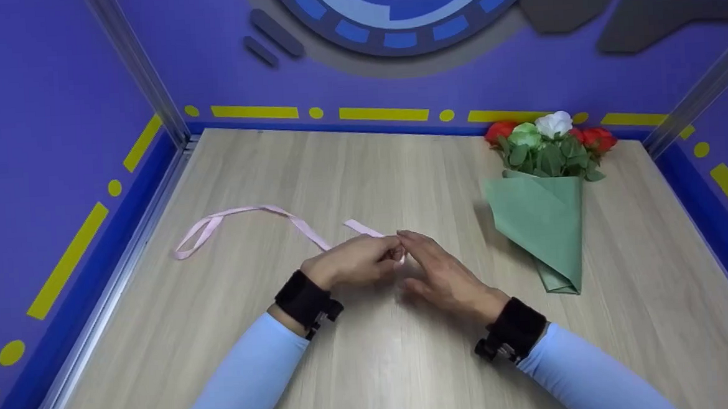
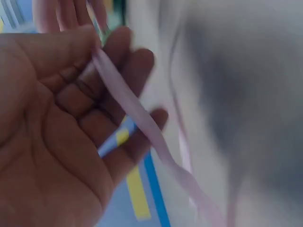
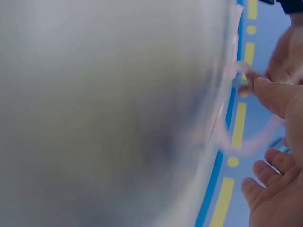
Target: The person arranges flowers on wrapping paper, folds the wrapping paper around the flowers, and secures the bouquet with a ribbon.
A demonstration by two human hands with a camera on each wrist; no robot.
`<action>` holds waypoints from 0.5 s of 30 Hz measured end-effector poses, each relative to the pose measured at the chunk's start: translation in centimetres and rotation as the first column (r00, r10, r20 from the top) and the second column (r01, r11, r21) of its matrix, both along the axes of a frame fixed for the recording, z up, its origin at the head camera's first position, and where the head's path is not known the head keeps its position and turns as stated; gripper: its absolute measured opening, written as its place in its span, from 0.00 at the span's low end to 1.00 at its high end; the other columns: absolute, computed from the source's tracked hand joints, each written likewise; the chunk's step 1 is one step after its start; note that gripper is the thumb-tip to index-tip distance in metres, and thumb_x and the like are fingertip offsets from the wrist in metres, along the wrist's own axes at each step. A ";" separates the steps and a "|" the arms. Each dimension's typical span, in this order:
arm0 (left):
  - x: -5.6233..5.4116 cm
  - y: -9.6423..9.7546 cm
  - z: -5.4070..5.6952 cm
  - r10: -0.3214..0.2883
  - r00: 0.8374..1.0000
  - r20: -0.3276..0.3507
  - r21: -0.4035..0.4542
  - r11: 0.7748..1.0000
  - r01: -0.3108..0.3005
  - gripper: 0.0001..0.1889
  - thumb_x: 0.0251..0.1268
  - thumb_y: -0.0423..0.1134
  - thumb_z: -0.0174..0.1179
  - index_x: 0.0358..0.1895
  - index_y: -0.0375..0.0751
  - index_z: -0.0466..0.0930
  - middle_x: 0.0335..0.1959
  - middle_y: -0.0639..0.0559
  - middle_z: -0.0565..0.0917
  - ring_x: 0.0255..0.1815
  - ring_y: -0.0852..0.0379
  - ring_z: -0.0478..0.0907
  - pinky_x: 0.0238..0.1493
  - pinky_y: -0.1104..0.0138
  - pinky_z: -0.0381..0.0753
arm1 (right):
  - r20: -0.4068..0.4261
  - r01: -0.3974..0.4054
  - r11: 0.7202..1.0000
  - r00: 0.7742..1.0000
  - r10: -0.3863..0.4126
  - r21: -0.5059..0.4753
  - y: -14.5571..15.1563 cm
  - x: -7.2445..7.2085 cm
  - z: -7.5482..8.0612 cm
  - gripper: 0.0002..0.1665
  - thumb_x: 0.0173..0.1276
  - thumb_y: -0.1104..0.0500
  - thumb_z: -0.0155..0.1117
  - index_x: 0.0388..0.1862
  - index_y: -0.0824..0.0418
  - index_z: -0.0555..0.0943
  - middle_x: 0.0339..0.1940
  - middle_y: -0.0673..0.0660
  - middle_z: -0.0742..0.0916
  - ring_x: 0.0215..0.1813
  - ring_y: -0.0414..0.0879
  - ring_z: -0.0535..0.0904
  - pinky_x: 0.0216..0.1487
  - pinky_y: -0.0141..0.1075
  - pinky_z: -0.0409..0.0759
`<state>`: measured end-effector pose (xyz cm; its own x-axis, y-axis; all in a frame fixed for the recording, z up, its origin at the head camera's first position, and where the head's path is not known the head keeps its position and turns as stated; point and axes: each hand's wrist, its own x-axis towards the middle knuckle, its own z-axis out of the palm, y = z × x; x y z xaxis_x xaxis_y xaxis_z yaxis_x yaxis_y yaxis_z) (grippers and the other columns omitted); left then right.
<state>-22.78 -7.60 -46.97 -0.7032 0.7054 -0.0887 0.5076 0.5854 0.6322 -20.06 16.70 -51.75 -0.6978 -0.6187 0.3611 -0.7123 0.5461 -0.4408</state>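
A narrow pink ribbon point(image 1: 258, 208) lies in a loose curve on the tabletop, its one end folded into a loop at the left. My left hand point(image 1: 361, 261) pinches it between thumb and forefinger; in the left wrist view the ribbon point(image 2: 137, 113) slants down across the other fingers. A short ribbon tail shows just beyond that hand. Close on the right, my right hand point(image 1: 452, 284) reaches its extended fingers to the left fingertips, its thumb apart in the head view. A blurred ribbon loop point(image 3: 248, 150) hangs near the right thumb. The contact between the hands is partly hidden.
At the right of the wood-grain table point(image 1: 273, 371) lies a bouquet of red, white and green flowers point(image 1: 551, 148) in green wrapping paper point(image 1: 545, 220). Blue-purple panels point(image 1: 395, 84) with yellow marks enclose the back and sides.
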 end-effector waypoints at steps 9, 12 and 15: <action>0.4 -1.7 2.0 0.045 0.995 0.091 0.100 0.994 -0.054 0.09 0.77 0.47 0.65 0.52 0.51 0.80 0.30 0.61 0.78 0.29 0.64 0.72 0.32 0.68 0.71 | 0.583 0.120 0.944 0.808 0.086 -0.306 2.2 -0.4 1.7 0.17 0.82 0.59 0.61 0.34 0.69 0.83 0.38 0.59 0.91 0.50 0.48 0.87 0.53 0.35 0.84; 0.0 -3.6 1.5 0.082 0.991 0.105 0.086 0.992 -0.091 0.10 0.76 0.45 0.66 0.52 0.47 0.83 0.29 0.61 0.76 0.29 0.63 0.71 0.32 0.68 0.70 | 0.693 0.212 0.917 0.715 0.089 -0.337 3.9 -0.5 1.8 0.26 0.86 0.57 0.54 0.31 0.77 0.78 0.23 0.57 0.85 0.33 0.45 0.87 0.38 0.36 0.88; -0.4 -5.8 0.5 0.145 0.982 0.123 0.058 0.987 -0.153 0.07 0.77 0.42 0.64 0.50 0.45 0.84 0.29 0.59 0.75 0.28 0.61 0.70 0.31 0.67 0.70 | 0.681 0.335 0.917 0.725 -0.106 -0.215 5.7 -0.4 1.8 0.27 0.86 0.54 0.55 0.28 0.73 0.76 0.17 0.50 0.78 0.23 0.42 0.81 0.28 0.35 0.84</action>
<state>-23.20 -13.39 -46.49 -0.7881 0.6009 -0.1333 0.3377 0.6032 0.7226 -20.43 22.38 -49.96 -0.9305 -0.3552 -0.0895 -0.0677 0.4069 -0.9110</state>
